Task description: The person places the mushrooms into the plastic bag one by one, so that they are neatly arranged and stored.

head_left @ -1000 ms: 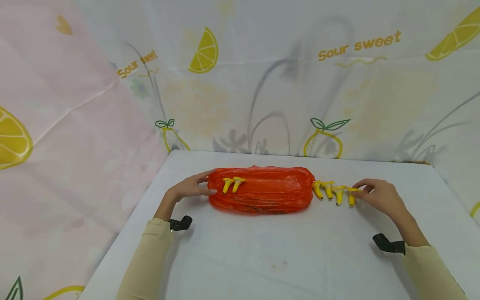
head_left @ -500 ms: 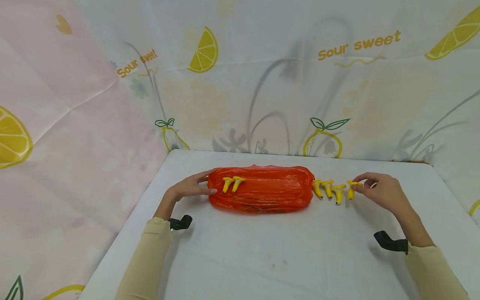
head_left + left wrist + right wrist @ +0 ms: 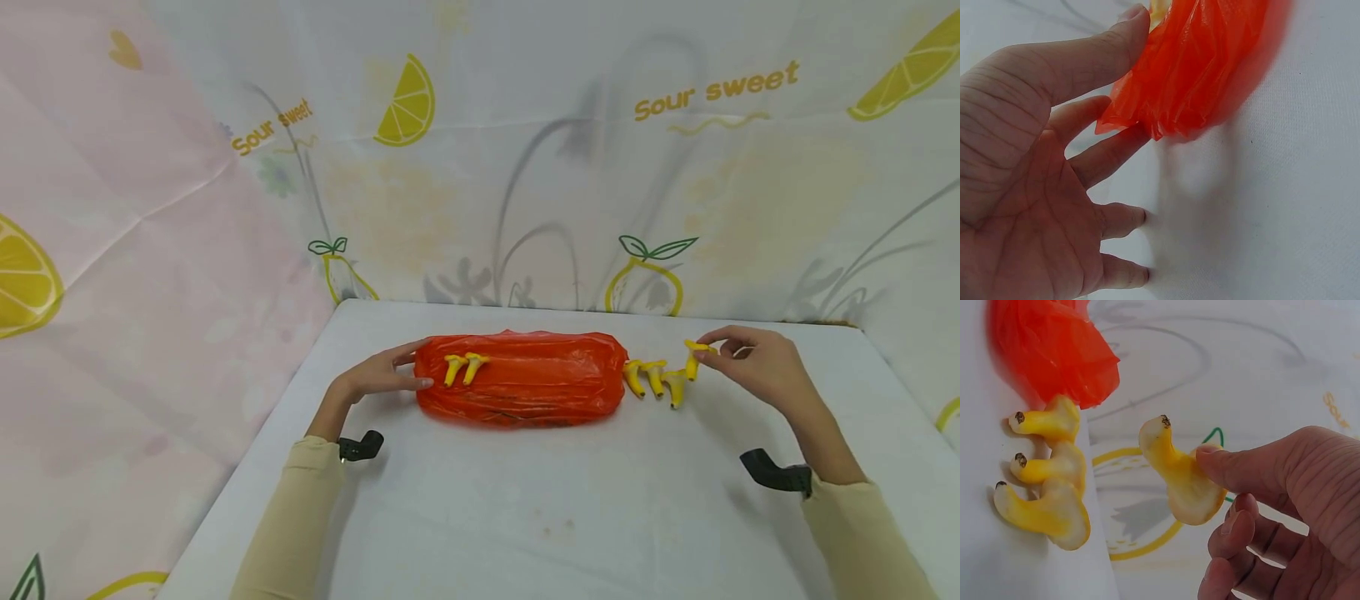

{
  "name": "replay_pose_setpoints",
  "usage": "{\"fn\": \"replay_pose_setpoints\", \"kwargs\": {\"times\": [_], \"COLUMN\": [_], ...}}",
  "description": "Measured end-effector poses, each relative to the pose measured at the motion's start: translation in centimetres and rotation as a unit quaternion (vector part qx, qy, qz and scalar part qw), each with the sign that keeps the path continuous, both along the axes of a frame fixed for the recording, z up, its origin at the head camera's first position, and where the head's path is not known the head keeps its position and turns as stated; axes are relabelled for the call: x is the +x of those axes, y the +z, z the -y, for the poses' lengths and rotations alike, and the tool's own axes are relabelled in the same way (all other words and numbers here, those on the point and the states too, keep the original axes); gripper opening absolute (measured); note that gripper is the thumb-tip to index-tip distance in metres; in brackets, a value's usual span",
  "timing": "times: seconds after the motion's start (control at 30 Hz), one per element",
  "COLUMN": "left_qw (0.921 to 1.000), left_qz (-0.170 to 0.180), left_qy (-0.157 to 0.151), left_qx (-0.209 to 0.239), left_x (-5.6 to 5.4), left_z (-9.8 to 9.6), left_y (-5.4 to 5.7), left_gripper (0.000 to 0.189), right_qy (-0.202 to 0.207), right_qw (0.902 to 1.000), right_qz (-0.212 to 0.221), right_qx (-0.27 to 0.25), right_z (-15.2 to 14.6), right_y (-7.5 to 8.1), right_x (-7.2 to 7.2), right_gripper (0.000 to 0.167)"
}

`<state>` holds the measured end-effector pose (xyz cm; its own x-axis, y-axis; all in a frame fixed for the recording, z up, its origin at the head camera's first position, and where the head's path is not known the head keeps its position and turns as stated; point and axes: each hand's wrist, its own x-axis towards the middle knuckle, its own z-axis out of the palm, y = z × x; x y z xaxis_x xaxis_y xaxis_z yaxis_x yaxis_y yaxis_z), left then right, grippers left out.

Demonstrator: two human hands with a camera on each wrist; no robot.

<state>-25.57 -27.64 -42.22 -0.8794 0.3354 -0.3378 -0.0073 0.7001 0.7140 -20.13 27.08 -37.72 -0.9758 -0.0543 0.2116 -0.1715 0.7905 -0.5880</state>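
Note:
My right hand [image 3: 765,367] pinches a yellow mushroom [image 3: 1179,472] between thumb and fingers, raised above the table. This mushroom has a flared cap and a dark stem tip. Below and left of it, several like mushrooms [image 3: 1041,515] lie in a row on the table, beside the right end of a long block wrapped in red plastic [image 3: 540,383]. At the block's left end, my left hand [image 3: 378,375] holds the crumpled red plastic [image 3: 1191,69] between thumb and fingers; its lower fingertips rest near the tabletop. Two more mushrooms [image 3: 465,367] lie on top of the block, towards the left.
The white-covered table [image 3: 525,517] stretches in front of the block. Behind it hangs a printed cloth [image 3: 510,183] with lemon drawings and lettering. Each wrist wears a black camera mount, the right one [image 3: 776,473] low over the table.
My right hand has lifted the outermost mushroom of the right-hand row off the table and carried it up and slightly left. The left hand and the red block stay in place.

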Motion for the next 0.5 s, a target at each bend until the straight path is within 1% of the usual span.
{"fn": "replay_pose_setpoints", "kwargs": {"times": [0.3,0.5], "left_qw": [1.0,0.9999], "left_qz": [0.002,-0.002], "left_qy": [0.004,0.001], "left_qx": [-0.005,-0.013], "left_x": [0.0,-0.1], "left_z": [0.0,0.1], "left_y": [-0.1,-0.2], "left_gripper": [0.091,0.091], "right_qy": [0.0,0.017], "right_qw": [0.9998,0.9992], "right_qz": [0.005,0.008], "right_qx": [-0.019,-0.037], "right_z": [1.7,2.9], "right_y": [0.1,0.3], "right_x": [-0.7,-1.2], "right_gripper": [0.034,0.036]}}
